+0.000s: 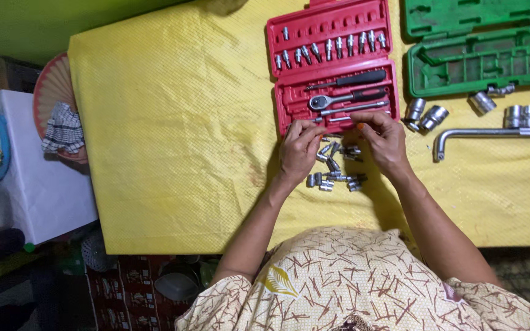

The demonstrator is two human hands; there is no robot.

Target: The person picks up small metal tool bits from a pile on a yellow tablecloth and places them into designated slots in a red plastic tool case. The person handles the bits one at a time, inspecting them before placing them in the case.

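Note:
An open red tool case lies on the yellow cloth, with small bits in its lid and a ratchet handle and a screwdriver handle in its lower half. My left hand and my right hand rest at the case's near edge, fingertips touching its front row, where a thin metal piece lies between them. Whether either hand grips it is unclear. A heap of small loose sockets lies on the cloth between my wrists.
An open green tool case sits at the far right. Larger sockets and an L-shaped bar lie below it. Left of the table stand a white box, a woven fan and a checked cloth.

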